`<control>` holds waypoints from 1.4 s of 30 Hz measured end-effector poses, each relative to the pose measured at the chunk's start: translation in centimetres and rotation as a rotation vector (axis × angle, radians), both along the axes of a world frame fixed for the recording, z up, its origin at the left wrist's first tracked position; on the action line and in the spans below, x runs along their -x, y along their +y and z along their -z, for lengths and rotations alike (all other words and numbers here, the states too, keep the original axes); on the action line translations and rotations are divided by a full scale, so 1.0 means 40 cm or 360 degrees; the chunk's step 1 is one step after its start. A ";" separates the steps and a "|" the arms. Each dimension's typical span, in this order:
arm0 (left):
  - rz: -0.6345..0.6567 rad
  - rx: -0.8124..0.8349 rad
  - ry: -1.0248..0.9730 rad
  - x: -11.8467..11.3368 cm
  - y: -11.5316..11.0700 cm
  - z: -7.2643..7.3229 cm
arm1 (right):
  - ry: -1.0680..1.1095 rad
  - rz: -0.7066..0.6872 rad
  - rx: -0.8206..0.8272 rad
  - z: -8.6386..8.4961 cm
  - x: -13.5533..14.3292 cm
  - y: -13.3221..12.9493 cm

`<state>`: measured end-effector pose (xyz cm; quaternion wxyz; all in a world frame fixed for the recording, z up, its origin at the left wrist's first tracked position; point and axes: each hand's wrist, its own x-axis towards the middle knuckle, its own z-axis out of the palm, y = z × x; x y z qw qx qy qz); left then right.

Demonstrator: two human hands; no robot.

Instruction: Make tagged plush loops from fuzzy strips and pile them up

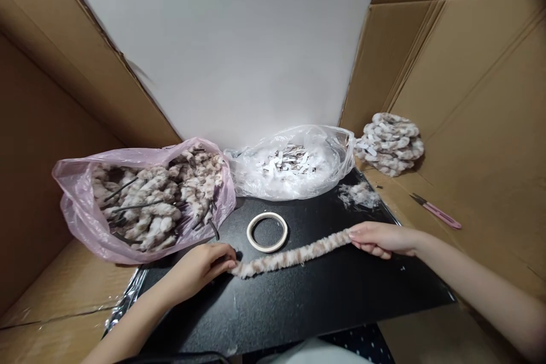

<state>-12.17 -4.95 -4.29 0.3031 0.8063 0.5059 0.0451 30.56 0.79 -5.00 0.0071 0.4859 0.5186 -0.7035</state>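
Observation:
A fluffy beige-and-white strip (294, 257), like a furry cord, stretches between my two hands just above the black tabletop. My left hand (209, 264) pinches its left end with thumb and fingers. At the other end, my right hand (379, 238) is closed on the strip, the fingers curled under. Right behind the strip lies a roll of cream tape (267, 232), flat on the table. To the left of it, a pink plastic bag (77, 222) gapes, full of similar furry pieces (145, 205) with dark cords sticking out.
A clear plastic bag (251, 185) with small white-and-dark tags sits at the back. Beside it are loose fluff (360, 195) and a bundle of furry strips (392, 145). Pink thread snips (437, 211) lie on cardboard at right. Cardboard walls (478, 79) flank the black table (341, 307).

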 end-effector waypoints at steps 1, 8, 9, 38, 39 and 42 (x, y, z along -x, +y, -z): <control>0.0036 -0.0038 0.0024 0.000 -0.003 0.005 | -0.0002 -0.0007 -0.0009 0.003 -0.002 -0.001; 0.0290 -0.0763 0.0386 -0.055 -0.029 0.035 | -0.0010 0.0007 -0.0030 0.026 -0.006 -0.001; 0.0354 -0.0831 0.0416 -0.069 -0.031 0.043 | -0.0004 0.0008 -0.0029 0.028 -0.005 -0.001; -0.0195 -0.0317 -0.0011 0.081 -0.019 0.032 | 0.0041 -0.0142 -0.0096 0.001 -0.042 -0.020; -0.0199 -0.0313 -0.0016 0.085 -0.018 0.032 | 0.0033 -0.0153 -0.0111 -0.002 -0.040 -0.019; -0.0196 -0.0332 -0.0014 0.095 -0.017 0.033 | 0.0017 -0.0218 -0.0154 -0.006 -0.038 -0.016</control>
